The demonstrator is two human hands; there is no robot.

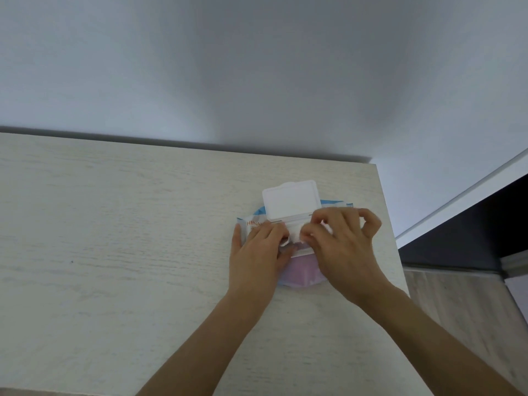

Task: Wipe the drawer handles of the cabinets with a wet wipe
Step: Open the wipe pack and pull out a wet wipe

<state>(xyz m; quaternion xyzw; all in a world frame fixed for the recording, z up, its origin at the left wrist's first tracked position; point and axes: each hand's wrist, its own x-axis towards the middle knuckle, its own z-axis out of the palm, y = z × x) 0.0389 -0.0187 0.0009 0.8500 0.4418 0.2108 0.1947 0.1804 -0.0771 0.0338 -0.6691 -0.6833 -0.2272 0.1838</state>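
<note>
We see a pale grey wall [257, 67] up top and below it a light wood-grain table [114, 238], its right edge dropping to wood-look floor [457, 295]. The right hand [347, 250] reaches in over the pack's opening, thumb and forefinger pinched on the wipe, other fingers curled up and clear. The left hand [255, 255] lies palm down on the pack's left half, fingers fairly straight and pressing, tips at the opening. The wet wipe pack [303, 272], blue and pink, lies flat near the table's right edge, mostly under both hands. Its white lid [291, 200] is flipped open toward the wall. The wet wipe [295, 234] bunches up white out of the opening, between the two hands.
</note>
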